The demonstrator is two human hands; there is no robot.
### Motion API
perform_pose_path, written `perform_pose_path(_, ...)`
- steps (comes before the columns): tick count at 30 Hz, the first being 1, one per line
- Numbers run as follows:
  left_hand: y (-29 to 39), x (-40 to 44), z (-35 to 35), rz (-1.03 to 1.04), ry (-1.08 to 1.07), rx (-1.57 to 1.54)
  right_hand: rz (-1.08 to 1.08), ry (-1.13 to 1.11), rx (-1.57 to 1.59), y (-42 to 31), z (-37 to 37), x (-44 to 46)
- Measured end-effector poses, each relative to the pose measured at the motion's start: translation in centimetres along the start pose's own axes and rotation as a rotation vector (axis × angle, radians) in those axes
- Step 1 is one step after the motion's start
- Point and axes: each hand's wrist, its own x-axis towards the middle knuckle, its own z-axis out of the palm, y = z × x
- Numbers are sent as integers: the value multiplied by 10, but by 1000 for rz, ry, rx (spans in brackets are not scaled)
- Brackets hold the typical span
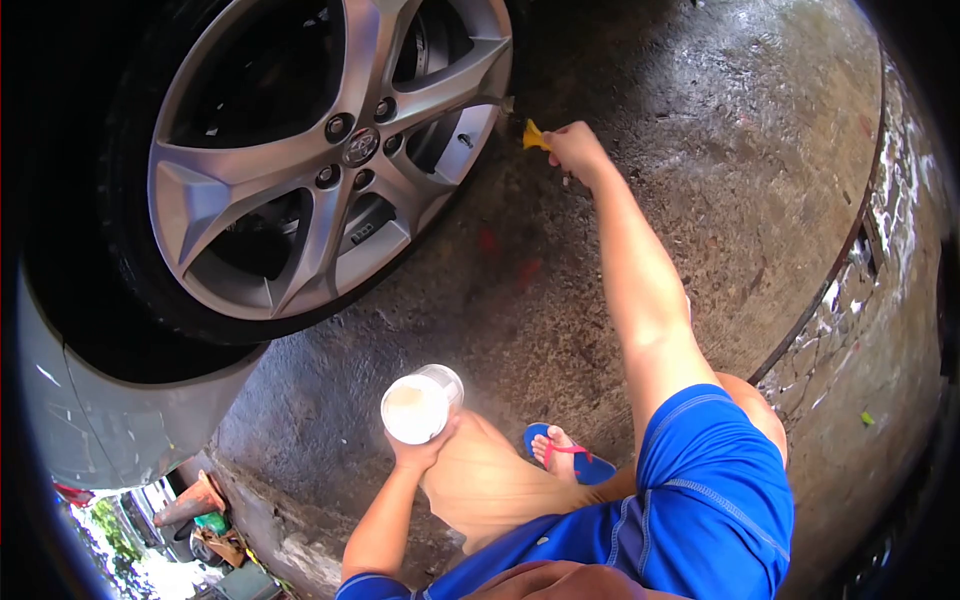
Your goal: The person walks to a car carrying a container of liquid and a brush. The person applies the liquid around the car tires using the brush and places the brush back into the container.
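The right hand [578,152], fingers closed on the yellow-handled brush [534,135], is the nearer to the alloy wheel [361,147], whose rim lies at 10 o'clock along the brush's axis; the left hand [425,453], curled around the white tub [417,408], is at 7 o'clock.
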Motion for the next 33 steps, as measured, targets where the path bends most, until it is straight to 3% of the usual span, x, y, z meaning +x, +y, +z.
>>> perform_pose_path(4, 1, -1, -1, -10, -4, 15, -304, 217, 21, -48, -55, 2)
perform_pose_path(8, -10, -3, 0, 68, -46, 100, -859, 348, 146, -116, -101, -12)
perform_pose_path(9, -11, -3, -1, 97, -63, 125, -551, 388, 75, -144, -107, -63)
perform_pose_path(12, -10, -3, 0, 102, -66, 118, -678, 428, 106, -86, -78, -18)
perform_pose_path(14, -7, -4, 1, 58, -59, 108, -501, 424, 20, -44, -43, -14)
perform_pose_path(19, -16, -10, 1, 54, -66, 141, -164, 122, 172, 73, 93, -9)
perform_pose_path(23, -15, -10, 2, 12, -52, 82, -7, -136, 190, 75, 161, -68)
perform_pose_path(28, -19, -7, 2, 18, -80, 90, 59, -473, 167, 76, 191, -98)
perform_pose_path(31, -29, -9, -2, -26, -115, 100, -43, -422, 128, 85, 165, -71)
perform_pose_path(33, -23, -11, -1, -46, -88, 87, -103, -200, 60, 95, 140, -31)
